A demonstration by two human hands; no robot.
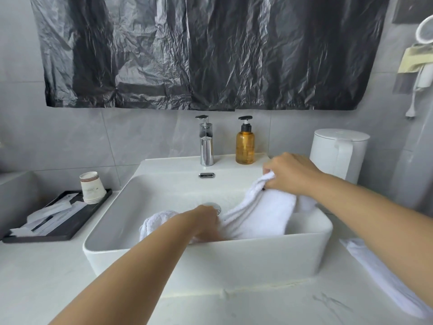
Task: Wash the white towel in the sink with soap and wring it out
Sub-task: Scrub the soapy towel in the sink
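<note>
**Two hands holding a white towel across a basin**

Both forearms enter from the lower edge of the frame and reach forward over the near wall of the white rectangular sink [206,261]. The left hand [206,221], at lower centre, is turned knuckles-up and dips into the basin, its grip clamped on a gathered part of the white towel [260,214]; a bunched end of the cloth lies just left of that wrist on the basin floor. The right hand [289,173], at centre right, is raised over the far right corner of the sink, wrist bent downward, its grip pinched closed on the towel's upper edge. The towel runs in folds between the two hands, sloping from upper right down to lower centre, and partly drapes over the right rim. The drain [214,206] shows just beyond the left hand's fingers.

At the back rim stand a chrome tap [206,146] and, to its right, an amber soap dispenser [245,143]. A white lidded bin [338,153] stands at right, behind the right hand. At left of the frame, a black tray [77,228] on the desk [46,273] carries stacked paper cups [91,187]. A second white cloth [384,275] lies on the desk at lower right. Black plastic sheeting [210,50] covers the wall above.
</note>
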